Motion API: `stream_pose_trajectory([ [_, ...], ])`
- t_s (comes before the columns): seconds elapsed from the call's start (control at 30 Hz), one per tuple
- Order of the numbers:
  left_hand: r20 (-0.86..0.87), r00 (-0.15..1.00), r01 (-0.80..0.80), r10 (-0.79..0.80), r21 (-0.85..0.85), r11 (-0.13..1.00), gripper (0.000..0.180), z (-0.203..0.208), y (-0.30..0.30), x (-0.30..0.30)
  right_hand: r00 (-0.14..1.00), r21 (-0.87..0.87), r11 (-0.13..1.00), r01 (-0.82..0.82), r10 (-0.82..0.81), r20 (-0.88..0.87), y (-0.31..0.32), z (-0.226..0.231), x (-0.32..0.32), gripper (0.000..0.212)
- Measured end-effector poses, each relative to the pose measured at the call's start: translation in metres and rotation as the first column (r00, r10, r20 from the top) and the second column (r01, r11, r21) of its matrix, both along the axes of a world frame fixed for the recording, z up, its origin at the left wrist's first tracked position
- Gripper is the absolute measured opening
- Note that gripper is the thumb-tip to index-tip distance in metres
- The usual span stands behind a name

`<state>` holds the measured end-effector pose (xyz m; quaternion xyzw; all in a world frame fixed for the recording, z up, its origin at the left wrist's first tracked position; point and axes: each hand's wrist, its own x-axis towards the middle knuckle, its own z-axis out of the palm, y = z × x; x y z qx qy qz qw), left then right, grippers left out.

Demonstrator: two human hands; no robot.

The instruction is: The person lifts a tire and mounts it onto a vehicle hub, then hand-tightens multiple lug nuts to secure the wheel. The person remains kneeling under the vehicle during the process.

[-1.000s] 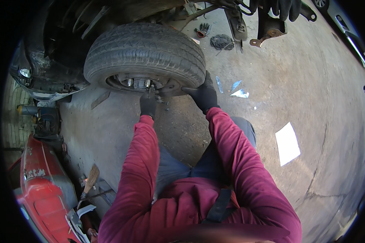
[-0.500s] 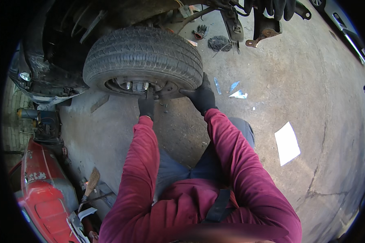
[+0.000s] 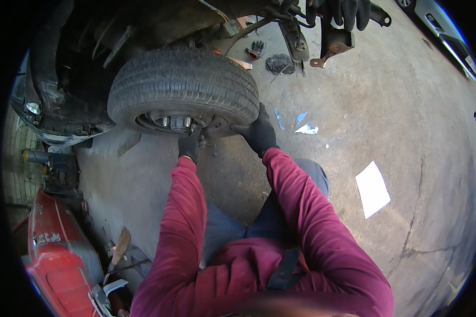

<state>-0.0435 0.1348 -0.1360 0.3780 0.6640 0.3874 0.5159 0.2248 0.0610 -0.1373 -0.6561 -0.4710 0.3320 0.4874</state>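
Observation:
A black-tyred wheel [image 3: 182,87] stands upright under the vehicle's dark wheel arch. Its hub is at the lower side, with shiny wheel nuts [image 3: 166,122] showing. My left hand [image 3: 188,145], in a black glove, reaches up to the hub beside one nut. Its fingers are pinched together there, and what they hold is hidden. My right hand [image 3: 260,136], also gloved, grips the wheel's right edge, the thumb on its near face and the fingers along the tread.
A pair of dark gloves [image 3: 349,13] hangs on the bracket above right. On the concrete floor lie a glove [image 3: 256,50], a black clump [image 3: 280,64], blue-white scraps [image 3: 305,129] and a white sheet [image 3: 373,189]. A red body panel [image 3: 63,264] and a brush [image 3: 121,244] are lower left.
My left hand has shifted slightly at the hub, its fingers now beside the right-hand nut. My right hand stays on the wheel's edge. The whole view has moved slightly.

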Motion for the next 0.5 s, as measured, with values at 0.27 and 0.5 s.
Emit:
stream_pose_trajectory([
  [0.27,0.139,0.983,0.114,-0.118,0.036,0.993,0.022,-0.01,0.006,-0.017,1.0,0.026,1.0,0.007,-0.007,0.0,0.005,-0.008,-0.001,0.124],
  [0.5,-0.017,0.997,-0.078,0.08,0.078,0.994,0.022,-0.01,0.005,0.008,1.0,0.044,0.999,0.027,-0.027,0.01,0.004,-0.008,0.0,0.11],
])
